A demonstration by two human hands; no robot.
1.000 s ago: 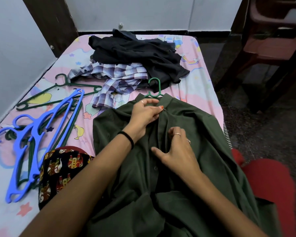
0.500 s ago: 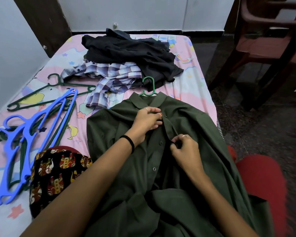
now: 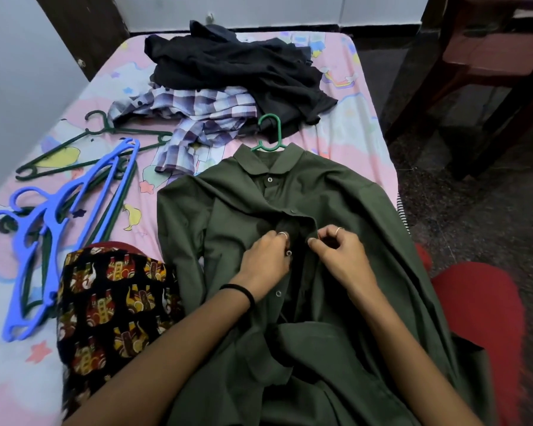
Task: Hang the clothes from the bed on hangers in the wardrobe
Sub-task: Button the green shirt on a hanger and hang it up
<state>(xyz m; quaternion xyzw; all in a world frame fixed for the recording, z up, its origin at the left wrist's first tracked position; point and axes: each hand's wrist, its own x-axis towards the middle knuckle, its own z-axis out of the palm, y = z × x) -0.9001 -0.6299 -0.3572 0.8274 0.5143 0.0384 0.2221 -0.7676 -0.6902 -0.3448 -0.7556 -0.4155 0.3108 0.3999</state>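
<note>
A dark green shirt (image 3: pixel 336 210) lies spread on the bed (image 3: pixel 357 124), with a green hanger (image 3: pixel 273 133) hooked out of its collar. My left hand (image 3: pixel 266 256) pinches the button side of the placket near a button. My right hand (image 3: pixel 340 253) pinches the opposite edge of the placket, just beside the left. A checked shirt (image 3: pixel 194 118) and a heap of black clothes (image 3: pixel 243 69) lie farther up the bed.
Blue hangers (image 3: pixel 56 229) and dark green hangers (image 3: pixel 83 149) lie on the bed's left side. A black patterned garment (image 3: pixel 114 302) sits near my left arm. A wooden chair (image 3: pixel 490 63) stands on the floor at the right; a red cushion (image 3: pixel 480 318) lies below it.
Both hands moved down the shirt front from the collar area to a lower button. The collar button is now closed.
</note>
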